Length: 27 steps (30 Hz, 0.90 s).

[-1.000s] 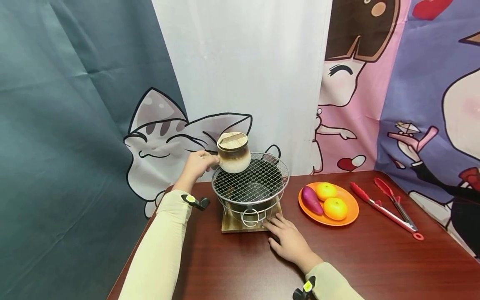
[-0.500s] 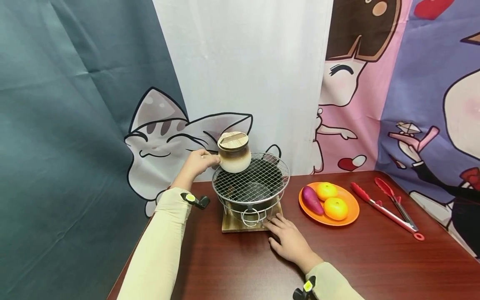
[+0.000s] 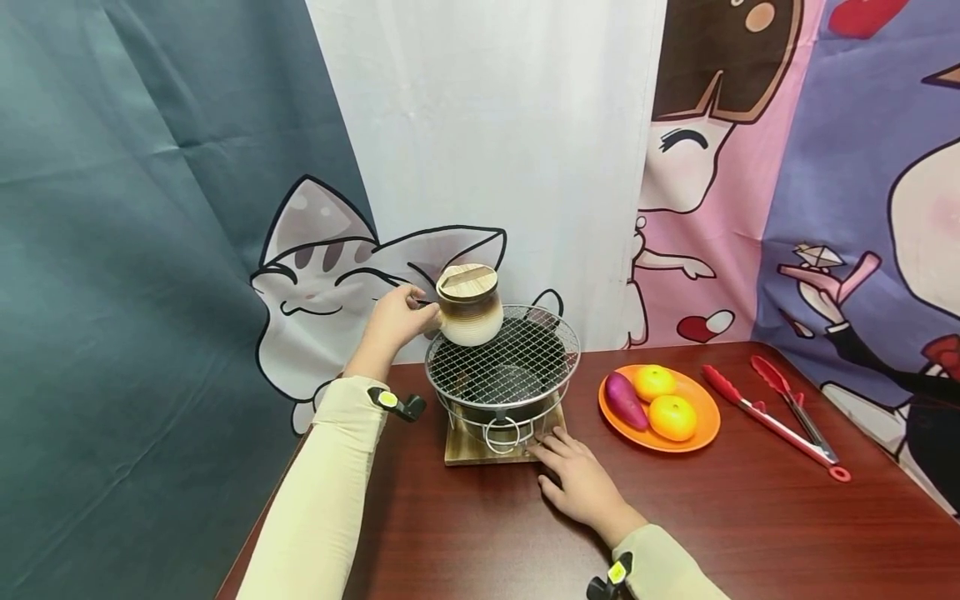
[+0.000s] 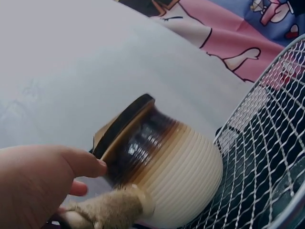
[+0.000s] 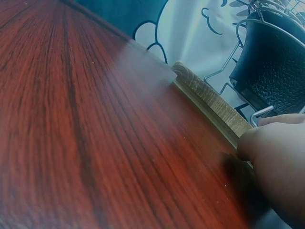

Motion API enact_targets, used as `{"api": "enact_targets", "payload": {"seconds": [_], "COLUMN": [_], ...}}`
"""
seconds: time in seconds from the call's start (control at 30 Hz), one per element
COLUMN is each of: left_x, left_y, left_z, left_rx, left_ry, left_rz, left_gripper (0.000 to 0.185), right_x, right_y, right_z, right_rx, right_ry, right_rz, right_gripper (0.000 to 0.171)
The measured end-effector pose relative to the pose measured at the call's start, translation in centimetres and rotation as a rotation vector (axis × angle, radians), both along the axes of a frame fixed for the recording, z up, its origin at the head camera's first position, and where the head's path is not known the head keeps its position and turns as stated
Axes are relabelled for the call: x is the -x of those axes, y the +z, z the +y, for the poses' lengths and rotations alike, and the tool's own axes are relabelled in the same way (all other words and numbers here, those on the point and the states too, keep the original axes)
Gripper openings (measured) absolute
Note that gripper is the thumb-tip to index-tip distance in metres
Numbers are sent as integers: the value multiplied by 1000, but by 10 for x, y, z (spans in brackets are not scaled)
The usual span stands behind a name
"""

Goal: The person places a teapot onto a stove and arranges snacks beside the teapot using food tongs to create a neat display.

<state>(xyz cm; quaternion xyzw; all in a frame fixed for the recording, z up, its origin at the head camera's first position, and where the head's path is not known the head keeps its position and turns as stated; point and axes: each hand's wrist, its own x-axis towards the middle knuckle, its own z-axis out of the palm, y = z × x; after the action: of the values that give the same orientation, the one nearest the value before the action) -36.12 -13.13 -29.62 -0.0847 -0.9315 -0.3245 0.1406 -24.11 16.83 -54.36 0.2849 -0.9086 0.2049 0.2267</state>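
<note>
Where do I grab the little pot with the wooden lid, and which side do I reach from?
Probably best by the twine-wrapped handle, reaching from the left, where the left hand is. The handle sticks out on that side and looks slim enough to grip, while the pot bulges roundly. I'd avoid the wooden lid, because it might lift off.

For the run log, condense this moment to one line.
left hand: at pot handle; right hand: on wooden board; lidded pot: on grill mesh; red tongs: on table
</note>
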Motion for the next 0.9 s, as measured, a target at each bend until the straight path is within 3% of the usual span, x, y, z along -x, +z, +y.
{"api": "enact_targets", "payload": {"seconds": [0.2,0.43,0.53,0.77,0.9], "left_x": [-9,-16,-18,-18,-16], "left_y": [6,5,3,-3,-5], "left_z": [17,37,43,50,53], "left_rx": [33,120,177,294,380], "left_ry": [-17,-102,-135,-178,-196], "left_rz": [217,449,472,448,479], "left_gripper": [45,40,42,48,48], "right_x": [0,2,1,-1,-1], "right_y": [-1,-3,-2,0,0], "right_z": [1,1,1,0,0], "right_rx": [-3,-15,-9,-2,2], "right_ry": [-2,0,5,5,4], "right_rz": [0,29,30,21,22], "right_gripper": [50,50,50,51,50]}}
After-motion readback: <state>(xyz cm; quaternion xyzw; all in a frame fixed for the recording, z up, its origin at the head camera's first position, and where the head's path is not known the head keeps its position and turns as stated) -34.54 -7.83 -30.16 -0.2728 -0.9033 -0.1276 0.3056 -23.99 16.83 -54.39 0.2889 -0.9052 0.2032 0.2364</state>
